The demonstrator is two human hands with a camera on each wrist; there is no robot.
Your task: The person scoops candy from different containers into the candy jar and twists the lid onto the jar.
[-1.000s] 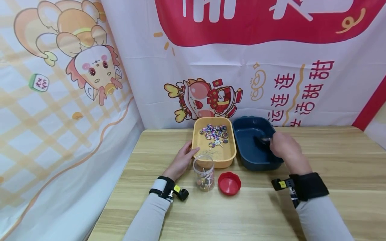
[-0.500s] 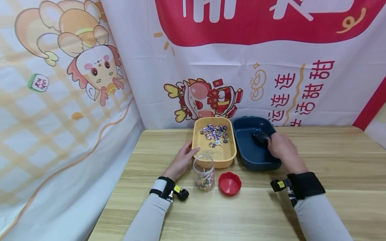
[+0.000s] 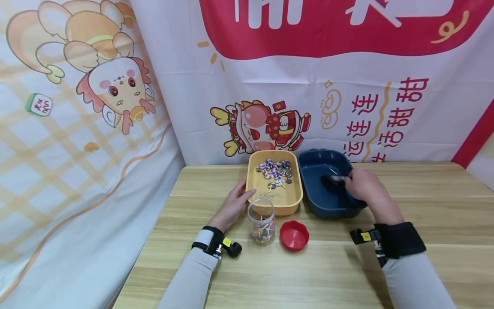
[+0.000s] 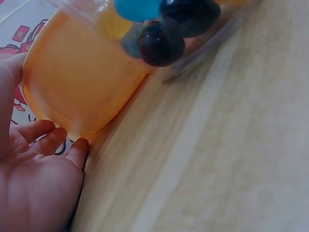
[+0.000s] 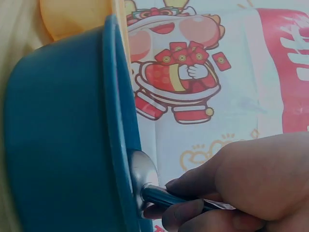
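Note:
My right hand (image 3: 364,186) grips the dark handle of a metal spoon (image 3: 335,178) over the dark blue basin (image 3: 316,201). In the right wrist view, the spoon's shiny bowl (image 5: 144,166) shows at the basin's rim, with fingers and thumb round the handle. My left hand (image 3: 233,204) holds the left side of the yellow basin (image 3: 283,204), thumb over the rim and fingers against the outer wall. Several colourful swirl lollipops (image 3: 275,170) lie inside that basin. Whether anything lies in the spoon cannot be made out.
A clear plastic jar (image 3: 262,227) with several lollipops stands open in front of the yellow basin. Right of it, a red lid (image 3: 294,236) lies on the wooden table (image 3: 270,279). Printed cloth (image 3: 247,68) hangs behind the table and on the left.
My right hand shifts slightly left, then back right, and the spoon's bowl moves and tilts within the blue basin. My left hand, the jar and the lid stay put.

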